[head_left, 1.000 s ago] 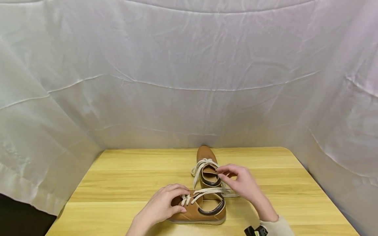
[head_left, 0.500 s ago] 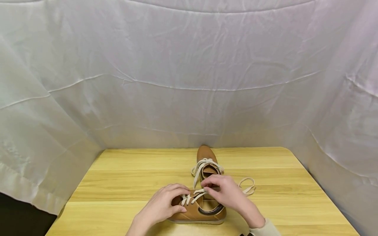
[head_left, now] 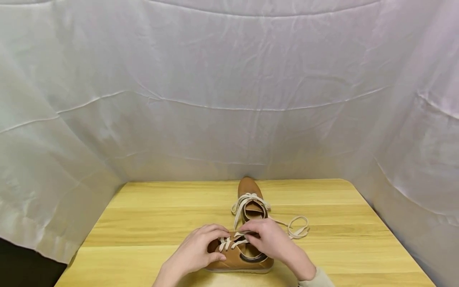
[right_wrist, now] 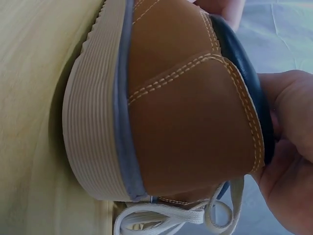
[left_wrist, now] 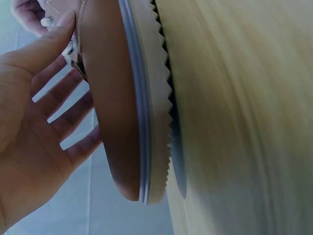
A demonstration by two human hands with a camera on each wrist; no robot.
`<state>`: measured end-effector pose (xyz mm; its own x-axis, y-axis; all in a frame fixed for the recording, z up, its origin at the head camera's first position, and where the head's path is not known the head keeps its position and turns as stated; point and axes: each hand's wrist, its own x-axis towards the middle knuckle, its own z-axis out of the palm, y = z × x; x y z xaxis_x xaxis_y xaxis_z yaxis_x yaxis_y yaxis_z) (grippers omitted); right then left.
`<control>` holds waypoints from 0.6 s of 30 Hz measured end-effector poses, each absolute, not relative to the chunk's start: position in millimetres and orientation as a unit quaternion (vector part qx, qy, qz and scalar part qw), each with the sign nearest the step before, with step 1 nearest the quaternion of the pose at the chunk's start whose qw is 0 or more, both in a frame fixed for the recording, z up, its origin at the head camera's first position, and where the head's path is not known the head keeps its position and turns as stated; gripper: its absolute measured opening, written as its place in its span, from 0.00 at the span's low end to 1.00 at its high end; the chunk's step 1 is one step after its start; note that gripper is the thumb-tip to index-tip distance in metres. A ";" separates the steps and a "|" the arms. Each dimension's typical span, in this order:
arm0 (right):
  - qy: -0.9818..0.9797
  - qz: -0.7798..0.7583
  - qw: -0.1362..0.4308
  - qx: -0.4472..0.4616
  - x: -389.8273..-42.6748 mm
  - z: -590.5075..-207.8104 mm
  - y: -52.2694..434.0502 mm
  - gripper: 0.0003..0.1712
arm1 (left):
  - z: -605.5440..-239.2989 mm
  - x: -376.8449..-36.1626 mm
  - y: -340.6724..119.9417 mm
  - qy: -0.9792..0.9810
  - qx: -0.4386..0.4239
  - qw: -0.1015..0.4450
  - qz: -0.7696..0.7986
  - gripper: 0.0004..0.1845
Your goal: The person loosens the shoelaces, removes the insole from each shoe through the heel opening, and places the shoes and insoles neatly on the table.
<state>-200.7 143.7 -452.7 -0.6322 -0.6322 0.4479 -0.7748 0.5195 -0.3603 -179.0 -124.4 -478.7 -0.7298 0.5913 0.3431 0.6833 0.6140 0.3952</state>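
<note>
A brown lace-up shoe [head_left: 234, 261] with off-white laces lies sideways near the front of the table, toe to the left. My left hand [head_left: 196, 248] holds its front part, thumb on the near side and fingers over the far side; the left wrist view shows the thumb [left_wrist: 54, 44] against the upper. Over the shoe's opening, my right hand [head_left: 271, 238] pinches a shoelace [head_left: 239, 242] by the tongue; its fingertips are partly hidden. In the right wrist view the shoe's heel [right_wrist: 190, 127] stands upright on its sole, and the hand is beside the dark collar.
Behind it, a matching brown shoe [head_left: 248, 186] points to the back, its laces [head_left: 247, 198] lying over the front. A loose lace loop [head_left: 298, 228] rests on the wooden table [head_left: 161, 215] to the right. Pale cloth [head_left: 229, 131] hangs around the back and sides.
My right hand has moved left and down from the lace's stretched end to the eyelets. The lace's far end now lies looped on the table. My left hand has stayed on the shoe.
</note>
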 end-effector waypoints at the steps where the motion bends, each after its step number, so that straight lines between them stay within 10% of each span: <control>1: -0.864 0.266 0.130 0.408 -200.7 -452.6 143.2 0.12 | -478.0 -178.1 -124.3 -0.896 -0.354 0.088 -0.253 0.29; 18: -0.881 0.265 0.119 0.373 -190.0 -454.8 145.7 0.09 | -468.8 -167.0 -112.4 -0.910 -0.346 0.092 -0.210 0.40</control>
<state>-190.0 145.7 -454.8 -0.6930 -0.5948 0.4074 -0.7208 0.5803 -0.3791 -167.0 -112.4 -468.8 -0.7436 0.5908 0.3130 0.6682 0.6728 0.3175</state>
